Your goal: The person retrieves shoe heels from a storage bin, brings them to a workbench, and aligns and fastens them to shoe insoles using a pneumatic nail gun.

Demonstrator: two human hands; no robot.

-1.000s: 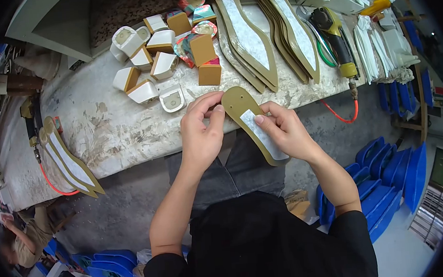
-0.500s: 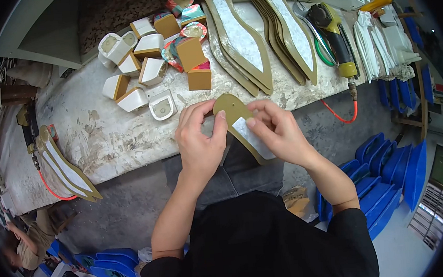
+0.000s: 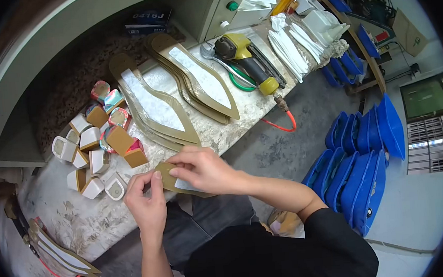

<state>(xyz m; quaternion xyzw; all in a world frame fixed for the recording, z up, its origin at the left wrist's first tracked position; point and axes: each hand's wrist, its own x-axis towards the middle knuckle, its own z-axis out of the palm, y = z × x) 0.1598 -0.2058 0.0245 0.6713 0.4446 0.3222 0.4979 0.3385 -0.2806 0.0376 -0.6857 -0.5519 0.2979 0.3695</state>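
Observation:
Between my two hands is an olive insole (image 3: pixel 166 177) with a pale strip on it, just off the bench's front edge. My left hand (image 3: pixel 147 199) pinches its rounded end between thumb and fingers. My right hand (image 3: pixel 201 170) grips it farther along, thumb on top, and covers much of it. White and brown heels (image 3: pixel 90 137) lie in a cluster beyond my left hand. Past my right hand lie two stacks of similar insoles, one nearer (image 3: pixel 159 109) and one farther right (image 3: pixel 204 85).
A yellow and black air tool (image 3: pixel 246 58) with a red hose lies on the bench (image 3: pixel 95 221). White strips (image 3: pixel 287 50) lie beyond it. More insoles (image 3: pixel 61 252) rest at the bench's left end. Blue bins (image 3: pixel 357 180) stand on the floor at right.
The view has turned to the right, so the bench now runs diagonally and more blue bins show. Both hands still hold the insole, now more covered by my right hand.

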